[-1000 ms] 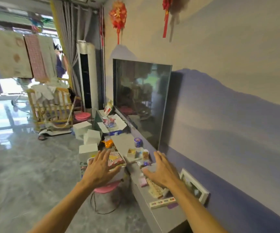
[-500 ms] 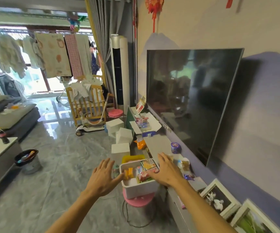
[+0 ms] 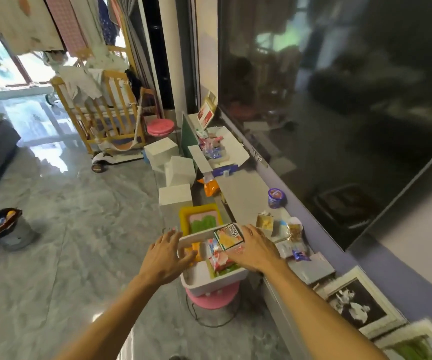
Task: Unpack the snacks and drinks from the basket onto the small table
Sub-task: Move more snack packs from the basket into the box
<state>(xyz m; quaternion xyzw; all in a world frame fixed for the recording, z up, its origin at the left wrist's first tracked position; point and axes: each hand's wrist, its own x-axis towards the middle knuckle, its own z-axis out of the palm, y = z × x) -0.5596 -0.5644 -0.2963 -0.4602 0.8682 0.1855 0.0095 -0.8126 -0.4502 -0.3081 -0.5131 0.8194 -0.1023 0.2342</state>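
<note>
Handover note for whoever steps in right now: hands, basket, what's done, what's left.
Left hand: open, at the left rim of the white rectangular plastic basket.
Right hand: open, over the basket's right side, grasping nothing.
The basket sits on a round pink stool and holds the snack packets.
Done: nothing visibly unpacked.
Left: all of it; I cannot tell which surface is the small table.

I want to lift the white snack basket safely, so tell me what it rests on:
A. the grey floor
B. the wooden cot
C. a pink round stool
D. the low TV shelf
C: the white basket sits on the pink round stool, with both hands at its rim.
</note>
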